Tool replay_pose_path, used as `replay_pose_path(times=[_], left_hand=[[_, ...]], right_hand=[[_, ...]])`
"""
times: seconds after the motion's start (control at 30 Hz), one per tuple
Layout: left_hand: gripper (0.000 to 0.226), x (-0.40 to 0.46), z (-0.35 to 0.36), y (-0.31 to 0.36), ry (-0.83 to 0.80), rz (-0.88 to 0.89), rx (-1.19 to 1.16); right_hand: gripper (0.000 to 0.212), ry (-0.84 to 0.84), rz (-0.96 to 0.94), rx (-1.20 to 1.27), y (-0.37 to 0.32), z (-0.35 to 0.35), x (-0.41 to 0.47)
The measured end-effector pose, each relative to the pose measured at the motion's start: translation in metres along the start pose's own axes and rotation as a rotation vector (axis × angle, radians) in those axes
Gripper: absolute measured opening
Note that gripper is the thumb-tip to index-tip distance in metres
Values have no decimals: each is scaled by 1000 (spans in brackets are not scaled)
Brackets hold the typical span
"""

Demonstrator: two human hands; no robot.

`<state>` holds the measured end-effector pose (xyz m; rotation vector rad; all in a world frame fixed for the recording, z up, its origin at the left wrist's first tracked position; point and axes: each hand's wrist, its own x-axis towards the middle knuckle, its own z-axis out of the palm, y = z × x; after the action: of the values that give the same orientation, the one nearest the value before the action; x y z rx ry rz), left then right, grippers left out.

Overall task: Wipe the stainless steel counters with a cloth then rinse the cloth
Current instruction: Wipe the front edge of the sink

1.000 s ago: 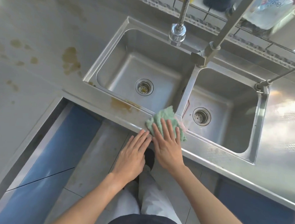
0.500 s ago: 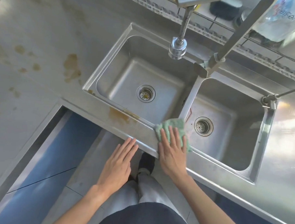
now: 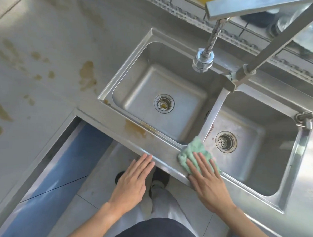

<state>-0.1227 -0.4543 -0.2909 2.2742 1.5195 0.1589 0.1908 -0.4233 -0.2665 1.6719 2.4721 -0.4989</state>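
A green cloth (image 3: 193, 151) lies on the front rim of the stainless steel counter (image 3: 48, 33), right where the divider between the two sink basins meets the rim. My right hand (image 3: 206, 181) presses flat on the cloth, fingers together and pointing away from me. My left hand (image 3: 133, 180) is flat and holds nothing, its fingertips touching the counter's front edge to the left of the cloth. A brown stain (image 3: 134, 129) marks the rim left of the cloth. More brown stains (image 3: 86, 76) spot the counter left of the sink.
A double sink (image 3: 152, 34) fills the middle, each basin with a round drain. A flexible faucet head (image 3: 203, 61) hangs over the left basin. A metal bar (image 3: 273, 42) crosses at upper right. Blue cabinet fronts (image 3: 66, 159) and tiled floor lie below.
The view has tilted down and closer. My right hand and the cloth stay at the divider on the front rim. My left hand has moved left, away from the right hand, along the counter edge.
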Motion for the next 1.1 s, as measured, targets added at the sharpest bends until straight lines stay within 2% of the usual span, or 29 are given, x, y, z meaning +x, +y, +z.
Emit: replay_pose_path(times=[0.1, 0.17, 0.37, 0.53, 0.6, 0.73, 0.8, 0.87, 0.93, 1.0, 1.1], left_hand=[[73, 2, -7, -3, 5, 30, -24], [67, 4, -14, -8, 24, 46, -67], [58, 6, -45, -53, 129, -92, -176], [68, 17, -68, -108, 167, -174, -55], [76, 24, -71, -124, 115, -195, 26], [87, 25, -69, -142, 41, -155, 118], [91, 23, -69, -147, 34, -124, 112], [94, 22, -70, -153, 34, -93, 116], [95, 22, -71, -158, 36, -70, 118], [97, 21, -73, -161, 37, -64, 111], [98, 21, -75, -165, 35, -45, 122]], right_hand=[[55, 68, 370, 123, -37, -1, 32], [53, 135, 512, 197, -74, -2, 69], [49, 198, 303, 201, -168, 4, 154], [52, 169, 67, 47, -150, 19, 98], [53, 153, 69, -3, -129, 21, 65], [55, 144, 392, 65, -121, 16, 47], [53, 181, 591, 110, -139, 13, 74], [51, 229, 704, 188, -162, 7, 119], [50, 222, 634, 217, -191, 2, 166], [52, 215, 476, 187, -225, 1, 198], [54, 190, 246, 139, -256, 10, 195]])
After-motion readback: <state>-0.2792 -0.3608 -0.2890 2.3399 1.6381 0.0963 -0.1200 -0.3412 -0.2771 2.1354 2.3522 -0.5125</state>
